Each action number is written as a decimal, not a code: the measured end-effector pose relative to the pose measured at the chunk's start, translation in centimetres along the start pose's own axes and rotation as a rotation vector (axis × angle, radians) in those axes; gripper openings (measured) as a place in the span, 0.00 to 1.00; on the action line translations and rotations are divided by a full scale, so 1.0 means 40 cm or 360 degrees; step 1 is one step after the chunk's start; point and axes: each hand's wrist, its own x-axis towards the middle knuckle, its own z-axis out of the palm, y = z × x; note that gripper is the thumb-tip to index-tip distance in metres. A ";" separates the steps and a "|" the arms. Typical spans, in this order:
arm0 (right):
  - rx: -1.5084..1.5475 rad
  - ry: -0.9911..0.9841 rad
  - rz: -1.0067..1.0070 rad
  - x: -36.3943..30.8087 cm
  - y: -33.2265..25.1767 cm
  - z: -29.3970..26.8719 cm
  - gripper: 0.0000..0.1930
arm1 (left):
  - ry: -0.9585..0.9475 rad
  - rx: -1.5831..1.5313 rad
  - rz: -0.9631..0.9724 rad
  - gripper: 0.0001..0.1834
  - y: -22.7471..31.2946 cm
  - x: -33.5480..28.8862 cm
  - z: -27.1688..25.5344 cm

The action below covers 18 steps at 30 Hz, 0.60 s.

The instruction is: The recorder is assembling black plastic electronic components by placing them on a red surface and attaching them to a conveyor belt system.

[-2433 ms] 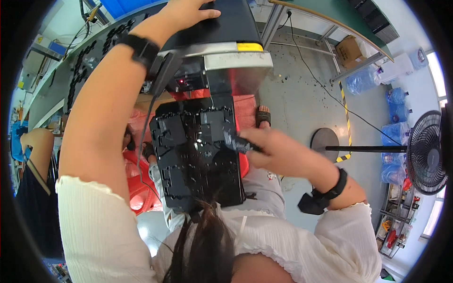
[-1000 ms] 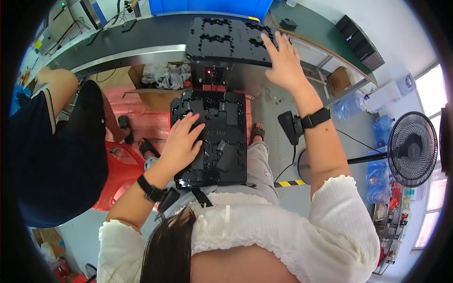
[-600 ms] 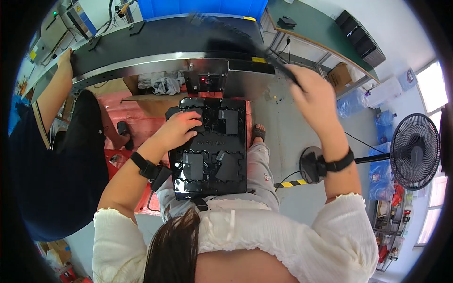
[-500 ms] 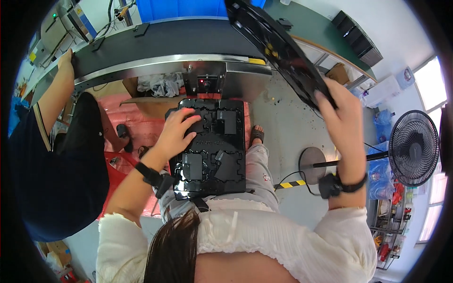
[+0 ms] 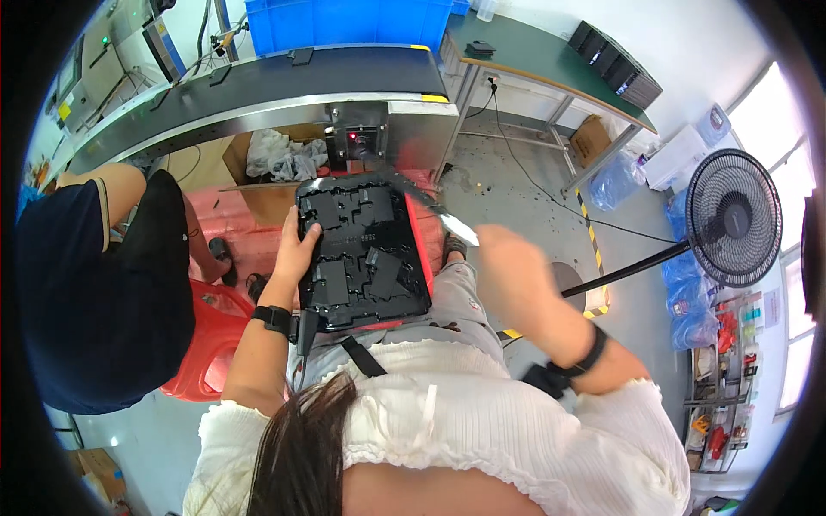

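Note:
A black moulded plastic tray (image 5: 362,236) rests across my lap with a red edge showing beneath it. Flat black rectangular pieces (image 5: 329,284) sit in its recesses, and one black piece (image 5: 387,273) lies askew near the right. My left hand (image 5: 297,249) grips the left edge, thumb on top and fingers along the side. Off the tray's right side, my right hand (image 5: 519,279) is smeared by motion. It holds a second black tray (image 5: 430,205), seen nearly edge-on and blurred, with a bright glare at its near end.
A dark conveyor belt (image 5: 284,82) runs ahead, a blue crate (image 5: 344,26) behind it. At left a co-worker in dark clothes (image 5: 103,292) sits close on a red stool (image 5: 202,344). A standing fan (image 5: 734,215) is at right. Stacked black trays (image 5: 615,64) stand on a green table (image 5: 525,43).
My right hand has swung the second tray down and left, from high at the right to beside the lap tray. My left hand has moved from the tray's top face to its left edge.

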 end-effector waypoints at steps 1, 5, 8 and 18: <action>0.0009 -0.0140 0.0105 0.022 -0.035 0.057 0.09 | -0.0061 -0.0359 -0.0187 0.33 0.034 0.004 0.002; 0.0420 -0.0703 -0.0202 0.088 -0.168 0.229 0.24 | -0.0370 -0.1400 -0.1061 0.45 0.130 -0.013 -0.004; 0.0437 -0.0856 -0.0591 0.147 -0.220 0.363 0.29 | 0.0074 -0.0106 -0.0251 0.37 -0.012 -0.010 0.014; 0.1095 -0.0303 -0.0464 0.571 0.075 0.097 0.17 | -0.0084 0.0314 -0.0245 0.32 -0.025 -0.013 -0.033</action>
